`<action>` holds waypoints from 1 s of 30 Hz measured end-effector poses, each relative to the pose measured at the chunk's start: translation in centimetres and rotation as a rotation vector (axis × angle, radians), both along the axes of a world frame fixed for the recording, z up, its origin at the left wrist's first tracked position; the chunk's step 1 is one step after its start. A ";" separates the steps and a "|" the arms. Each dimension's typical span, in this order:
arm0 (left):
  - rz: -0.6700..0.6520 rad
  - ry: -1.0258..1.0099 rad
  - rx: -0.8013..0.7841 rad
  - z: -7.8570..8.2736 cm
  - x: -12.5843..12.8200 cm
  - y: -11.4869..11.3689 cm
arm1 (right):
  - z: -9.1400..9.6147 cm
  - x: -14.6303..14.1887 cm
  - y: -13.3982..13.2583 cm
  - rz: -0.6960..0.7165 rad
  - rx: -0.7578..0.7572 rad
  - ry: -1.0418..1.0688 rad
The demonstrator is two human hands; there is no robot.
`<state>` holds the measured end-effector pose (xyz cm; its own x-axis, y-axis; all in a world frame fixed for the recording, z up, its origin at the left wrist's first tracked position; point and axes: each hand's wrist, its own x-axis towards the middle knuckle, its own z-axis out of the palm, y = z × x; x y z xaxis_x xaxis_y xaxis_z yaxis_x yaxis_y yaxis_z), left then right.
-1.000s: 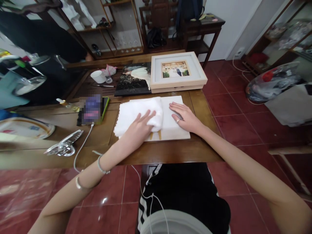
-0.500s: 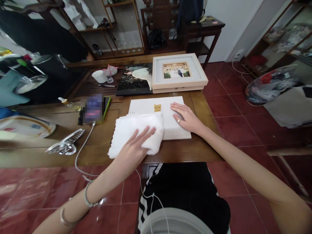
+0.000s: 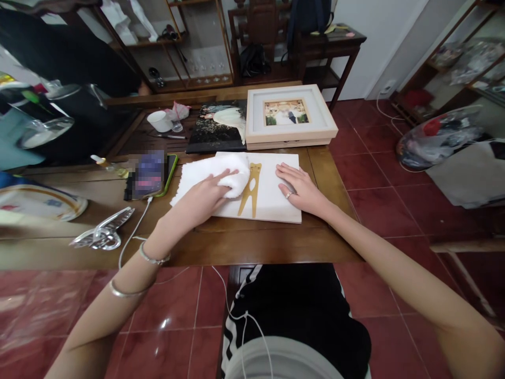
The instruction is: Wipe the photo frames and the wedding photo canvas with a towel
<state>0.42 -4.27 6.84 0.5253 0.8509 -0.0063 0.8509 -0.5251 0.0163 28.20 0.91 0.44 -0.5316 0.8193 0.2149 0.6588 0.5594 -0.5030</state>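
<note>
A white board (image 3: 276, 205) with a long-legged golden animal figure (image 3: 252, 192) on its face lies flat on the table. My left hand (image 3: 205, 197) presses down on a fluffy white cloth (image 3: 197, 173), its fingers bent over the folded edge. The cloth covers the left part of the board and hangs past its left edge. At the board's right side my right hand (image 3: 302, 188) lies flat, fingers stretched out on the surface, with a ring on one finger.
Behind the board are a pale framed picture (image 3: 327, 118) and a dark photo panel (image 3: 213, 129). On the left sit a phone (image 3: 169, 176) with a white cable (image 3: 138, 223), a clear clip-like object (image 3: 104, 231), a dropper bottle (image 3: 112, 167) and a white cup (image 3: 160, 122).
My left hand and the cloth have moved up and left across the board, uncovering most of the golden figure. The board has shifted slightly left; my right hand stays nearly in place.
</note>
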 end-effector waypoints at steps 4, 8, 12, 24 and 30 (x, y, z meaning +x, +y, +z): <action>-0.001 0.029 0.002 -0.2 1.0 -0.6 | 0.0 0.0 0.0 0.004 0.013 -0.006; -0.008 0.107 0.040 -0.9 2.5 -2.4 | 0.0 0.3 -0.1 0.028 0.007 -0.007; -0.030 0.123 0.068 -1.1 3.1 -5.0 | -0.1 0.6 -0.3 0.054 0.016 0.009; -0.104 -0.031 -0.031 -0.7 1.8 -9.6 | -0.6 0.6 0.5 0.025 0.031 0.159; -0.029 -0.041 -0.082 -0.7 -0.3 -1.8 | -0.4 0.6 0.3 0.031 0.018 0.132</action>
